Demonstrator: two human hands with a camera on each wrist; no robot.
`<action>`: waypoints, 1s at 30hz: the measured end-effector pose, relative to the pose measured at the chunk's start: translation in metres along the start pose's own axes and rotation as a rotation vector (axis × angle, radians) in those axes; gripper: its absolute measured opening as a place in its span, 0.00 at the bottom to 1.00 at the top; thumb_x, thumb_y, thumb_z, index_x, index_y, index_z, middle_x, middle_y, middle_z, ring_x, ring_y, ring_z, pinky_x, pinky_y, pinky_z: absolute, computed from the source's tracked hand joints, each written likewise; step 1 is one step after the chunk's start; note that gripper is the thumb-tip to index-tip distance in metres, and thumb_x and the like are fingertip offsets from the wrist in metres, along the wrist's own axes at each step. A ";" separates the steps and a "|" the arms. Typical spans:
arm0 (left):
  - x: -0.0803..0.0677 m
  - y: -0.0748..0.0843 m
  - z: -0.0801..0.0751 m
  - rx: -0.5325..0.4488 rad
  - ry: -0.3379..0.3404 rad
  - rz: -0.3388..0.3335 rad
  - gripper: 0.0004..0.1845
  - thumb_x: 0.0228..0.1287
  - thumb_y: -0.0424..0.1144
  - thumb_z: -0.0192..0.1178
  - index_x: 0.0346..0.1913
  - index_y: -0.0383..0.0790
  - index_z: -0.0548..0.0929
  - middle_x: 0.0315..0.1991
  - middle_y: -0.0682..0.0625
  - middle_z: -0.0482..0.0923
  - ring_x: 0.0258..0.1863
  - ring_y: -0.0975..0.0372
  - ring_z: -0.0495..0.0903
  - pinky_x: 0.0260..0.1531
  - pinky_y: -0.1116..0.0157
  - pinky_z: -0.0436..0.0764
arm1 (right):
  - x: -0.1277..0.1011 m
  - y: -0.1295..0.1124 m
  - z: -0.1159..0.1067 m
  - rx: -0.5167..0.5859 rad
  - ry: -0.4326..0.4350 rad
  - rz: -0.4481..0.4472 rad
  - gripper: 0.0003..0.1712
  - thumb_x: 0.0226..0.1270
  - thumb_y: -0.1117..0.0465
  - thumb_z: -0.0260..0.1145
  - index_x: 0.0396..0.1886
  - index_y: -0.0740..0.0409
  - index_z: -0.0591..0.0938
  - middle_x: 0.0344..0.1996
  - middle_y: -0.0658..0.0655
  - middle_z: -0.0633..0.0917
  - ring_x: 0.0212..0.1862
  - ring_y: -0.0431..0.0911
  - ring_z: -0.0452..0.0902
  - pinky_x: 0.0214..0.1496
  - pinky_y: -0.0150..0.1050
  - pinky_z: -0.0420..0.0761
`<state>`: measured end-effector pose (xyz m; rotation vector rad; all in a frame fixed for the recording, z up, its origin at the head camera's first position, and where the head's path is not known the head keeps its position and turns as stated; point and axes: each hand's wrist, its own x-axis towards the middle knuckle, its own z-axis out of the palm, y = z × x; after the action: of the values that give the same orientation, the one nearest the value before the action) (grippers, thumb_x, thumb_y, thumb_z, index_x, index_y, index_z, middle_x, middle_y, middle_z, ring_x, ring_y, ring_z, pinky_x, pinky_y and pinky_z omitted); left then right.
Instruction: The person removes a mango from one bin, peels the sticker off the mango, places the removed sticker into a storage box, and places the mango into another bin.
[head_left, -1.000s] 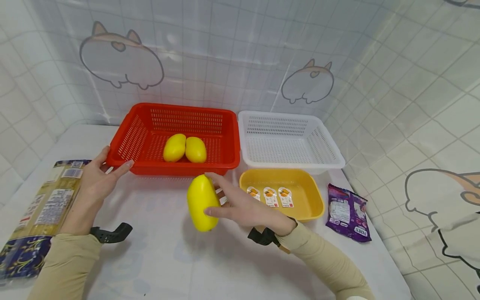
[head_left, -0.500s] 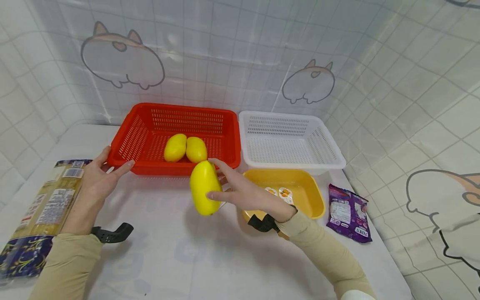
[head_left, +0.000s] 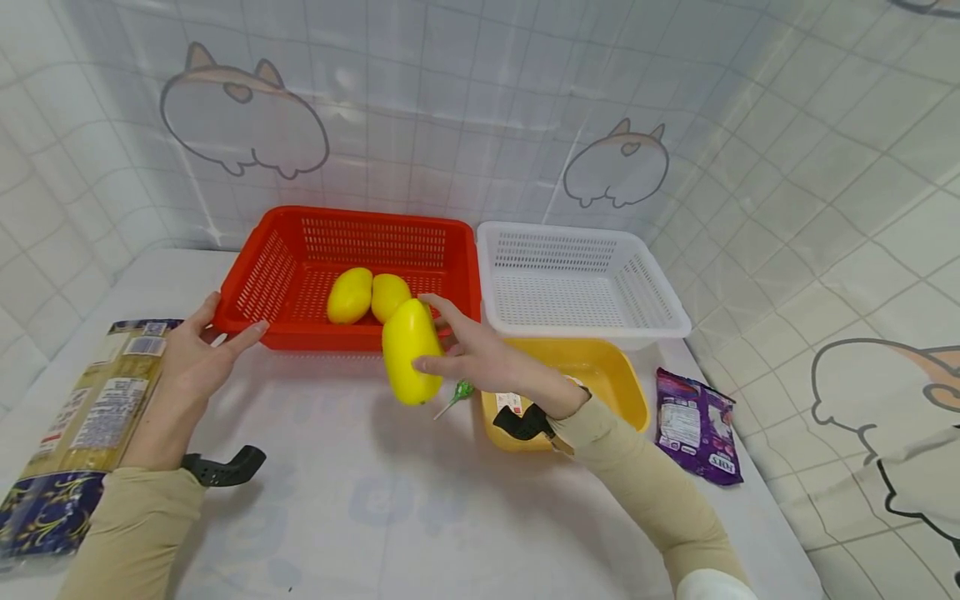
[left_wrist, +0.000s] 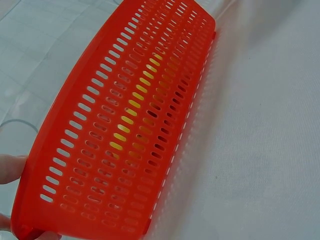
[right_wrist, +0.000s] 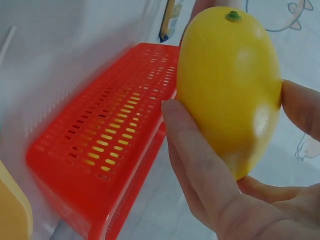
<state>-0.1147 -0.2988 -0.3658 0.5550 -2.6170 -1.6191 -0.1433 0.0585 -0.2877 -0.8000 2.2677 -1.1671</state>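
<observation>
- The right hand (head_left: pixel 480 360) grips a yellow mango (head_left: pixel 410 352) between thumb and curled fingers; the wrist view shows the fruit upright, its green stem nub on top, with the thumb on one side and the fingers on the other.
- Compared with a second ago, the mango has risen and moved toward 12 o'clock: it was over the bare table in front of the red basket (head_left: pixel 300 333) and now overlaps the basket's front rim, held in the air.
- Two more mangoes (head_left: pixel 367 296) lie side by side inside the red basket, touching; they have not moved.
- The left hand (head_left: pixel 197 357) stays at the basket's front-left corner, at 9 o'clock from the held mango, thumb and fingers spread straight and touching the rim; it holds nothing.
- The right arm now covers part of the yellow tray (head_left: pixel 607 375), hiding most of the small labelled cups seen before; a green-tipped stick (head_left: pixel 456 395) now shows on the table just below the held mango.
- The white basket (head_left: pixel 660 310) stands at 3 o'clock from the red one, touching it.
- A purple snack bag (head_left: pixel 697 425) lies at 3 o'clock from the tray, and a long pasta packet (head_left: pixel 90 408) lies at the far left, both unmoved.
</observation>
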 end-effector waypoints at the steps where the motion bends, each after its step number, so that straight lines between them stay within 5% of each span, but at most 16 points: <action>1: 0.000 0.000 0.000 -0.002 0.001 -0.003 0.51 0.69 0.61 0.55 0.80 0.51 0.34 0.82 0.45 0.37 0.78 0.45 0.48 0.71 0.60 0.68 | 0.001 0.000 -0.001 -0.003 0.000 0.002 0.48 0.68 0.56 0.68 0.80 0.45 0.51 0.65 0.58 0.71 0.57 0.51 0.75 0.56 0.38 0.82; 5: 0.000 0.000 0.000 -0.015 -0.008 -0.009 0.51 0.69 0.61 0.55 0.79 0.51 0.33 0.82 0.45 0.36 0.78 0.44 0.47 0.72 0.47 0.63 | 0.004 -0.002 -0.004 -0.004 0.001 0.017 0.49 0.68 0.55 0.68 0.80 0.43 0.50 0.65 0.57 0.70 0.59 0.52 0.73 0.55 0.42 0.81; 19: 0.000 -0.001 -0.002 -0.015 -0.023 -0.004 0.51 0.69 0.61 0.55 0.79 0.51 0.32 0.82 0.45 0.35 0.78 0.44 0.47 0.73 0.46 0.62 | 0.013 -0.006 -0.014 -0.017 0.031 0.078 0.48 0.68 0.52 0.68 0.80 0.38 0.50 0.66 0.54 0.69 0.61 0.49 0.73 0.64 0.48 0.77; 30: 0.000 0.000 -0.002 -0.002 -0.018 -0.009 0.51 0.69 0.61 0.55 0.79 0.53 0.32 0.82 0.45 0.36 0.78 0.44 0.48 0.72 0.52 0.66 | 0.027 -0.005 -0.023 -0.006 0.048 0.111 0.49 0.68 0.52 0.68 0.80 0.40 0.50 0.66 0.56 0.69 0.61 0.51 0.72 0.56 0.41 0.83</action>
<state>-0.1142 -0.3005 -0.3652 0.5561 -2.6291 -1.6365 -0.1752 0.0506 -0.2747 -0.6455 2.3242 -1.1398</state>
